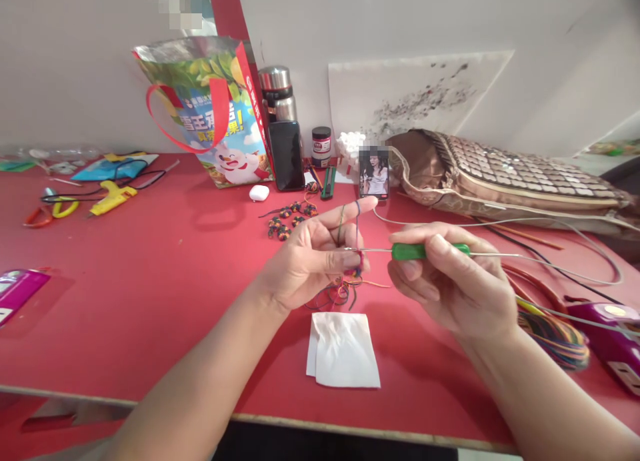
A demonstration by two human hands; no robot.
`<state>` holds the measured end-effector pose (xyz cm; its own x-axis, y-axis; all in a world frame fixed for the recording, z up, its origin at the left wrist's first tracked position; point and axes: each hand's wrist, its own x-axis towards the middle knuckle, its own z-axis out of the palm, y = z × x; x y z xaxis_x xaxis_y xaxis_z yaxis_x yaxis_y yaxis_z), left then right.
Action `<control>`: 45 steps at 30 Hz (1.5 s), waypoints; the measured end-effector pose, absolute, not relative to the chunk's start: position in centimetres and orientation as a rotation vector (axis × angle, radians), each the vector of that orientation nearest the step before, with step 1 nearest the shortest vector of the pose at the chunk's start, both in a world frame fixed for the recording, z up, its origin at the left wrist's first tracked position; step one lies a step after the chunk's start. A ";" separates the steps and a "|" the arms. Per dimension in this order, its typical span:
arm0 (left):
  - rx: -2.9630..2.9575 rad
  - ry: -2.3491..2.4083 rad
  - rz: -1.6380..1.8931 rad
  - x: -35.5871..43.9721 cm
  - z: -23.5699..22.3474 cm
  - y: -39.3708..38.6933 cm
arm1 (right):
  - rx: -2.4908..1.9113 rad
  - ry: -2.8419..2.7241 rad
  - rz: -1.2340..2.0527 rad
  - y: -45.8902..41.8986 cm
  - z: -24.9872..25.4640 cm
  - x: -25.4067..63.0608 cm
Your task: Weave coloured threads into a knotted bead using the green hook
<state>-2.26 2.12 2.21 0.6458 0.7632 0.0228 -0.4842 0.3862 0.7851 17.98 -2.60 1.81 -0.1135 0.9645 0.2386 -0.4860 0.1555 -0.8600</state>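
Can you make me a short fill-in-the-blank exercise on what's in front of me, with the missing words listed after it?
1. The right hand grips a thin metal tool by its ____-coloured handle.
2. The left hand pinches a small yarn piece, with strands over its ____ finger.
3. The glue gun is ____ in colour.
4. The tabletop is coloured ____.

Missing words: green; index; yellow; red.

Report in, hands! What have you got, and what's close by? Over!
Left hand: pinching colourful yarn piece, blue thread over index finger. Right hand: gripping green-handled hook, tip by left thumb. Close below: loose yarn ends, white cloth or paper.
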 end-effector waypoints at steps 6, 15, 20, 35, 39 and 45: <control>0.932 0.580 1.114 -0.8 2.5 1.3 | -0.611 -0.881 1.365 -2.6 1.4 16.6; 0.997 0.617 1.101 -1.0 2.9 0.9 | -0.604 -0.866 1.593 -1.6 1.0 17.2; 1.009 0.622 1.028 -1.2 2.9 1.0 | -0.610 -0.898 1.603 -1.5 1.0 17.8; 1.229 0.684 1.163 -0.5 2.6 0.7 | -0.605 -0.775 1.610 -0.7 0.1 17.6; 1.175 0.697 1.183 -0.5 2.3 0.8 | -0.609 -0.757 1.624 -0.7 -0.1 17.4; 1.158 0.757 1.187 -0.3 2.3 0.9 | -0.622 -0.747 1.654 -0.8 -0.1 17.2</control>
<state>-0.33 0.92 2.31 0.2552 0.9600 0.1148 -0.3011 -0.0339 0.9530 17.23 -0.76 -0.13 -0.1995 0.9799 -0.0091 -0.6412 -0.1375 -0.7549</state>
